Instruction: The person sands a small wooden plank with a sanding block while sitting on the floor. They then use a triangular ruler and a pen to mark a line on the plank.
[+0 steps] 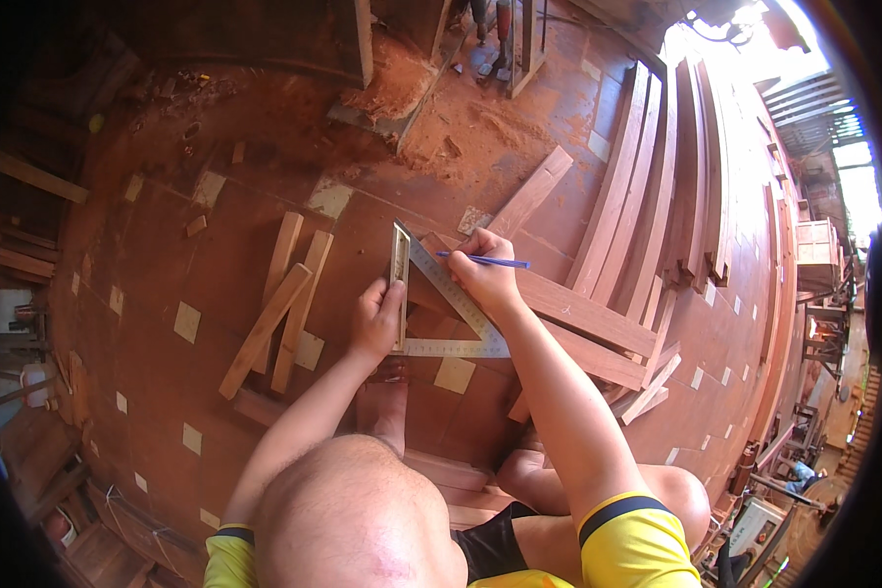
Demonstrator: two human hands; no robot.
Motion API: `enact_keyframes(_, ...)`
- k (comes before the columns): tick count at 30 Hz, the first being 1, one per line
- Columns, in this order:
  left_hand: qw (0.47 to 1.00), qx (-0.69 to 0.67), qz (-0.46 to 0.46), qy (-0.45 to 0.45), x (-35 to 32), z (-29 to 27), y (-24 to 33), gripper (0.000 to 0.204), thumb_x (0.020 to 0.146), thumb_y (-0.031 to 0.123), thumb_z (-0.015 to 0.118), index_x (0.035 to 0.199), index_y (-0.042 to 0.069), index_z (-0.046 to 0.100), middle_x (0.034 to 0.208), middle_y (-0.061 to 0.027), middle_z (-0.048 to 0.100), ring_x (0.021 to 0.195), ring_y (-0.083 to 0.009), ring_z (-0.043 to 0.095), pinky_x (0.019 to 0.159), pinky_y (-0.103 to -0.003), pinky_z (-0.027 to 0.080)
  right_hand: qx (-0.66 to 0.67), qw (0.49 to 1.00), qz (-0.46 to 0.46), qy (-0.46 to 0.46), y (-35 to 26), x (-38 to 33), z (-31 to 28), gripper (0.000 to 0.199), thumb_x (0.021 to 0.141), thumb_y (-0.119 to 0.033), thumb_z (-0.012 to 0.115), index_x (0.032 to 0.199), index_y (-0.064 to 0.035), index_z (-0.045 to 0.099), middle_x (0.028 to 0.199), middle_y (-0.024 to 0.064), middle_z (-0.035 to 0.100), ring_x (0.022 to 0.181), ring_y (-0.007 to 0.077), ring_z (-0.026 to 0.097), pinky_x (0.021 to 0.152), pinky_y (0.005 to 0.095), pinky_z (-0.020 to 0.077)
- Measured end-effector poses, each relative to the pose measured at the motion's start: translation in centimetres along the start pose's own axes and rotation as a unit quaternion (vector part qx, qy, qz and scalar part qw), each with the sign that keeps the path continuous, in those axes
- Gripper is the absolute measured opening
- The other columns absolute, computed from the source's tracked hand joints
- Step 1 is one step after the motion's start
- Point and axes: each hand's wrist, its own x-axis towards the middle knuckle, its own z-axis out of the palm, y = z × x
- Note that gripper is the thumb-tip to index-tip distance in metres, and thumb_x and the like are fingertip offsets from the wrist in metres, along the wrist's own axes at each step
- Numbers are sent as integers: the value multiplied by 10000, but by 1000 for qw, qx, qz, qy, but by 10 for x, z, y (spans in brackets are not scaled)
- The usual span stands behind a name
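My left hand is closed around the pale stock of a metal triangular square, whose silver ruled edges point right. That square lies over the end of a reddish wooden board, which slants away to the lower right. In my right hand is a blue pen, pinched between the fingers. The pen's tip is close to the square's slanted edge; whether it touches the wood I cannot tell. A second board runs just below the first.
Three short wooden strips lie to the left, one across the others. Long planks stretch away at the right. A short board rests beyond my right hand. Sawdust is heaped at the far side, and my bent knee is at lower right.
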Motion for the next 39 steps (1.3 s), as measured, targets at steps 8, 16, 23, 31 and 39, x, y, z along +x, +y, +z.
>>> enact_keyframes(8,1000,12,-5,8,-4,2,6,388,1085,351,606,843,48,600,702,26,522,720,-67,464,628,-317,423,-85,993,-78,5,14,4,0,175,854,-35,687,729,-24,564,635,67,671,544,83,609,487,241,467)
enact_keyframes(16,1000,11,-3,16,-4,-1,-9,402,1083,343,613,818,45,570,685,16,494,712,-72,440,613,-327,410,-61,996,-55,17,11,2,5,213,778,-102,773,690,-3,606,644,40,639,624,79,542,558,294,454)
enact_keyframes(23,999,22,23,21,-6,2,0,422,1083,340,613,786,51,529,680,6,472,708,-77,426,601,-331,394,-47,997,-57,21,13,3,3,220,776,-103,775,685,-8,598,637,38,635,619,80,541,554,295,453)
enact_keyframes(31,999,23,31,29,-9,3,2,424,1082,333,615,776,56,515,675,10,466,706,-74,419,599,-327,391,-59,996,-63,10,15,3,1,207,802,-80,751,701,-10,585,637,46,642,595,80,562,531,279,460)
enact_keyframes(39,1000,4,9,28,-9,4,1,424,1082,315,612,763,55,509,670,11,463,705,-66,413,592,-325,385,-85,992,-95,-1,20,5,0,180,855,-27,692,725,-14,569,649,70,679,561,87,624,505,244,488)
